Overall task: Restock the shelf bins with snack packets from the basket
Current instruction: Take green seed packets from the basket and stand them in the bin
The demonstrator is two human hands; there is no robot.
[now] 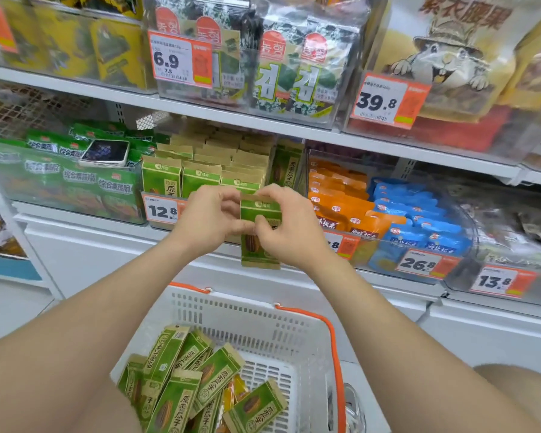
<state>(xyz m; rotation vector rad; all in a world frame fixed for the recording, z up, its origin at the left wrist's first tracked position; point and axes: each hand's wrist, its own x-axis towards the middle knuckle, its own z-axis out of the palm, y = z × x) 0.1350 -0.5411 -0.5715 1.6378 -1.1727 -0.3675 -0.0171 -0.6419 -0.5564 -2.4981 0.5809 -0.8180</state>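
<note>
A green-and-tan snack packet (259, 250) hangs upright in front of the middle shelf bin (219, 164), which holds rows of the same packets. My left hand (211, 218) pinches its left edge near the top. My right hand (289, 225) grips its right side, fingers curled over the front. Below, a white basket (263, 320) with orange handles holds several more green packets (181, 385) lying loose.
A phone (105, 152) lies on green packets in the left bin. Orange packets (341, 204) and blue packets (419, 220) fill bins to the right. Price tags (163, 210) hang along the shelf edge. Seaweed packs (294, 64) stand on the upper shelf.
</note>
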